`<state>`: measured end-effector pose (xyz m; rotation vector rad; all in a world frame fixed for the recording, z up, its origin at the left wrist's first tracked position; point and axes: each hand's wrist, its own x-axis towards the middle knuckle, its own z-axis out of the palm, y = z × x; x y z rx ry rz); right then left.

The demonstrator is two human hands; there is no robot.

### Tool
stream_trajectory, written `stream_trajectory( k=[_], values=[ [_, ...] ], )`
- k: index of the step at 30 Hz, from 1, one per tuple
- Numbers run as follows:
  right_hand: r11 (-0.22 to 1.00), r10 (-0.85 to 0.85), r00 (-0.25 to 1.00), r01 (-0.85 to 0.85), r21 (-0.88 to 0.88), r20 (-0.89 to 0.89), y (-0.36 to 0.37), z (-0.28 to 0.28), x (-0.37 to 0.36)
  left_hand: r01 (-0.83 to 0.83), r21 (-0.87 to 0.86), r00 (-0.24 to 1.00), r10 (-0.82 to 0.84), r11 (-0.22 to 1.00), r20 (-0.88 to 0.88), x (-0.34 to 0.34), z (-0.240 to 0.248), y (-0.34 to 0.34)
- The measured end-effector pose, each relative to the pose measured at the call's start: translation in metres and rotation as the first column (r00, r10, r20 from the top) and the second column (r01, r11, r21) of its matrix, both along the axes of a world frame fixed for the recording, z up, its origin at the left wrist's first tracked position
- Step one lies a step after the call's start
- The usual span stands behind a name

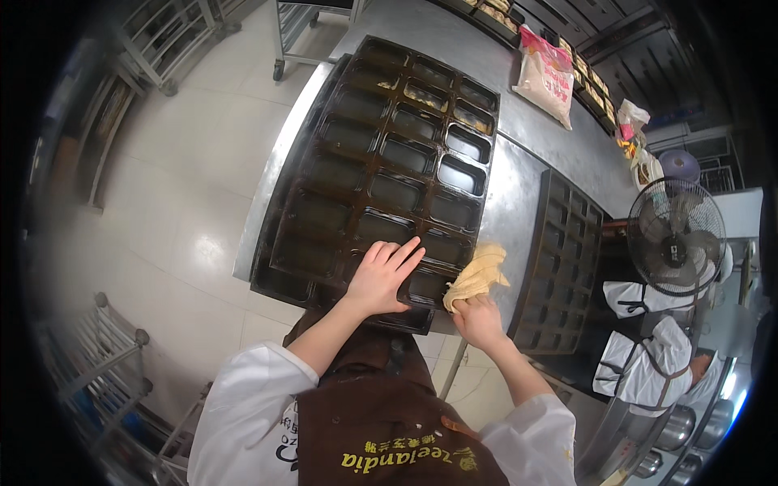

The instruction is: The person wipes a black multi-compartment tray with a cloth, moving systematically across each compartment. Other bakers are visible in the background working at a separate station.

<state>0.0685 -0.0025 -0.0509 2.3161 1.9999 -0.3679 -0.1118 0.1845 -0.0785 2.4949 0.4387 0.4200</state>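
Note:
A dark baking pan (395,152) with rows of rectangular moulds lies on the metal table, stacked on another dark pan (279,285) whose edge sticks out at the left and near side. My left hand (381,275) rests on the near part of the upper pan, fingers spread, holding nothing. At the pan's near right corner my right hand (478,316) is closed around a crumpled yellowish cloth (478,274). Pale crumbs or residue show in a few of the far moulds.
Another multi-mould pan (559,259) lies to the right. Farther back on the steel table (405,23) stand a pink and white bag (545,77) and filled pans (596,89). A black fan (677,235) is at the right; wheeled racks (105,381) stand on the floor at left.

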Motion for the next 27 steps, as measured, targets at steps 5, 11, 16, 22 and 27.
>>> stream_trajectory(
  k=[5,11,16,22,27],
  values=[
    [0.998,0.047,0.982,-0.041,-0.037,0.181,0.024,0.024,0.012,0.001,0.044,1.000,0.000,0.999,-0.016,0.000,0.000,0.002],
    [0.995,0.073,0.993,-0.067,-0.072,0.093,0.029,0.017,0.013,-0.018,-0.005,1.000,0.018,1.000,0.004,0.004,-0.004,0.001],
    [0.997,0.060,0.997,-0.057,-0.061,0.048,0.021,0.008,0.011,-0.029,-0.013,0.999,0.030,0.999,0.022,0.007,-0.007,0.001],
    [0.998,0.029,0.991,-0.022,-0.051,0.134,0.028,0.015,0.013,-0.039,-0.003,0.999,0.039,0.999,0.010,0.006,-0.006,-0.001],
    [0.920,-0.301,0.937,0.238,-0.312,-0.174,0.024,0.020,0.002,-0.026,-0.022,1.000,0.026,0.999,-0.004,0.007,-0.007,0.000]
  ],
)
